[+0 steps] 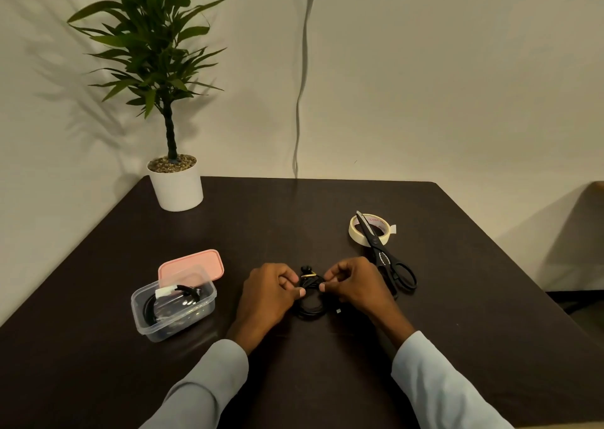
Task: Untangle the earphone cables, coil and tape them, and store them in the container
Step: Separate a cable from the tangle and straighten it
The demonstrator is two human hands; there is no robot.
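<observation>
A coiled black earphone cable (310,307) lies on the dark table between my hands, with an earbud poking up at its far side. My left hand (271,293) pinches the coil's left side. My right hand (354,285) pinches its right side, thumb and fingers closed on the cable. A clear plastic container (143,314) stands to the left and holds another black coiled cable with a strip of pale tape on it. Its pink lid (209,260) lies behind it. A roll of pale tape (354,231) sits at the right.
Black scissors (389,260) rest with their blades across the tape roll, right beside my right hand. A potted plant in a white pot (178,188) stands at the table's far left corner. A grey cable hangs down the wall behind.
</observation>
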